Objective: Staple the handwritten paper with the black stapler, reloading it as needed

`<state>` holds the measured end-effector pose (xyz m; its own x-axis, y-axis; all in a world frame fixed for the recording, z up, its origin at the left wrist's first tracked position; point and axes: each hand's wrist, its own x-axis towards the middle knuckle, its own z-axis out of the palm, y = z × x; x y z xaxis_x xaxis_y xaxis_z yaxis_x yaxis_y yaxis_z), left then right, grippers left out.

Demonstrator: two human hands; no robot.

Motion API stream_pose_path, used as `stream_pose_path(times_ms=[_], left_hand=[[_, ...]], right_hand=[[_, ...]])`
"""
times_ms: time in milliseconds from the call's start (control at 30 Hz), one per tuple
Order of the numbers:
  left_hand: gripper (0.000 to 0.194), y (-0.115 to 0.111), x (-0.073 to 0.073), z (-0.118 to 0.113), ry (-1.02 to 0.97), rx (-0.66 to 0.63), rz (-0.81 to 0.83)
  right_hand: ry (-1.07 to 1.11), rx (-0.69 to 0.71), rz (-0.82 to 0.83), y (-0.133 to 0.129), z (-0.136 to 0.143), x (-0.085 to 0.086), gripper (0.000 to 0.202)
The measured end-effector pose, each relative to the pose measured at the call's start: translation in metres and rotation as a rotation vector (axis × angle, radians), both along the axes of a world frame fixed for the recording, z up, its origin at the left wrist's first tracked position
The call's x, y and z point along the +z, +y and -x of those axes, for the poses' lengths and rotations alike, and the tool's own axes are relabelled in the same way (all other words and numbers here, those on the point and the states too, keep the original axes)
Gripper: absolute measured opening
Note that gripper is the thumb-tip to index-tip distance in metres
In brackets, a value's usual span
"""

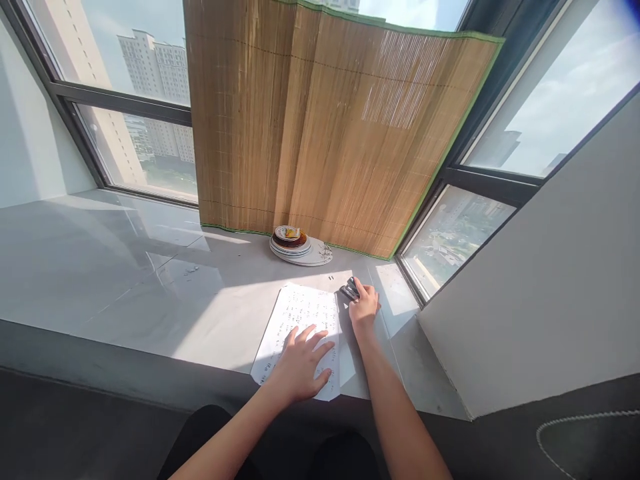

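Sheet [305,309] already written on; remaining work unclear;
left hand [300,365] splayed on it; right hand [365,307] grips black object [349,289] beside sheet's far-right corner.

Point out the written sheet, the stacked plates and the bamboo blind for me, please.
Written sheet [306,308], head view: page's upper half.
Stacked plates [291,244], head view: mid-height of the pile.
Bamboo blind [325,133], head view: centre of the slats.

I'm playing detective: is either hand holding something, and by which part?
The right hand holds a small black object by its right end. The left hand only rests on the paper.
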<state>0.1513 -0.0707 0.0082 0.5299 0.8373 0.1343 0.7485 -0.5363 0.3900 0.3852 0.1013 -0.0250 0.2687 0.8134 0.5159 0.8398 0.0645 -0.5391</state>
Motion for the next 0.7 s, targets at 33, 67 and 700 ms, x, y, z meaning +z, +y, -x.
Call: stream_pose_path(times_ms=[33, 67, 700], left_hand=[[0.058, 0.000, 0.000, 0.000, -0.005, 0.002, 0.004], [0.058, 0.001, 0.000, 0.000, -0.012, 0.003, 0.008], [0.026, 0.028, 0.006, 0.050, -0.159, 0.224, -0.248]], right_hand=[[0.048, -0.020, -0.071, 0.000, -0.003, -0.001, 0.067], [0.082, -0.018, -0.147, -0.002, -0.004, 0.000, 0.063], [0.141, 0.853, 0.119, -0.037, 0.072, 0.023, 0.050]])
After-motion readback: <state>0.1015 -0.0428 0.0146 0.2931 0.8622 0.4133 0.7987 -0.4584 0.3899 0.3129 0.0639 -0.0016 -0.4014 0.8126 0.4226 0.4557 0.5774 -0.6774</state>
